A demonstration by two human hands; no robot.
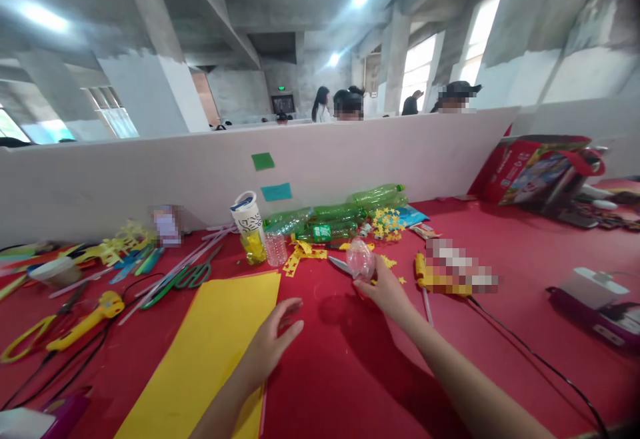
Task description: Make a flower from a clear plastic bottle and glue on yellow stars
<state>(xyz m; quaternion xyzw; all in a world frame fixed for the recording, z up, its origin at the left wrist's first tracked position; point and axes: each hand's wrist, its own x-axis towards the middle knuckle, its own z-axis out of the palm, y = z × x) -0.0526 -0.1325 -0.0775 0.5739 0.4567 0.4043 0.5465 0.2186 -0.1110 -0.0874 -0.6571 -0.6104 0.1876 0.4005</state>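
My right hand (387,289) grips a clear plastic bottle piece (360,259), thumb and fingers closed on its right side, just above the red table. My left hand (275,335) holds nothing; its fingers are curved and apart over the right edge of a stack of yellow sheets (210,345). Behind the held piece lies a pointed blade (339,264), partly hidden by it. Beyond are yellow star cut-outs (387,224), punched yellow strips (300,257), a clear ribbed plastic cup shape (276,249) and several green plastic bottles (330,215).
A yellow glue gun (423,269) with a trailing black cord lies on the right, another yellow tool (87,322) on the left. Green-handled scissors (193,275), a white cylinder (246,215), power strips (595,305) and a red bag (530,165) stand around. A white partition (200,172) borders the back.
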